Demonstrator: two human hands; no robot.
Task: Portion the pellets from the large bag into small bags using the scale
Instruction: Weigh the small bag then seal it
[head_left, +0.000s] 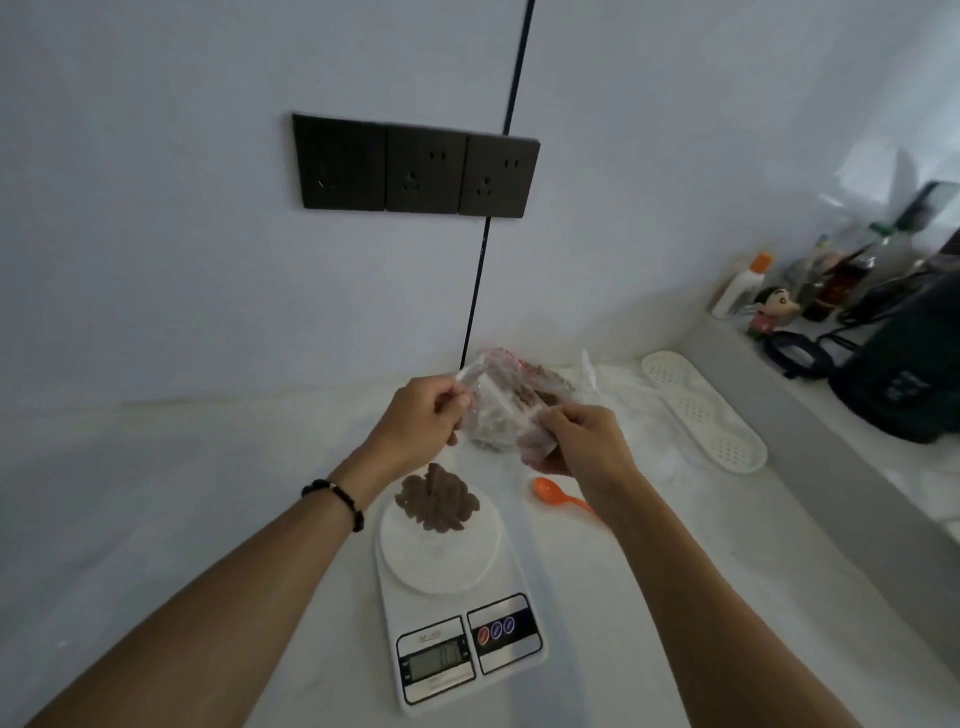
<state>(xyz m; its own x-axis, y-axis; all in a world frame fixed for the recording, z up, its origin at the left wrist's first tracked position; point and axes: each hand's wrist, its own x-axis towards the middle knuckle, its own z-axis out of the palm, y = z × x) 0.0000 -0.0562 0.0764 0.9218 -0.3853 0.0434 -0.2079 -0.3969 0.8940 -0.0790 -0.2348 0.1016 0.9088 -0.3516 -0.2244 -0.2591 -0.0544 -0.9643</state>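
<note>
Both hands pinch small bag, prob. w/ pellets.

Dim, flat, bluish light; my hands cast only faint shadows. Wide-angle bending at the edges (strongest at right), soft blur throughout.

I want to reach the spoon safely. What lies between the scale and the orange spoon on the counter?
In the head view, only bare white counter lies between the scale and the orange spoon; the right forearm passes just beside the spoon's handle.
</note>
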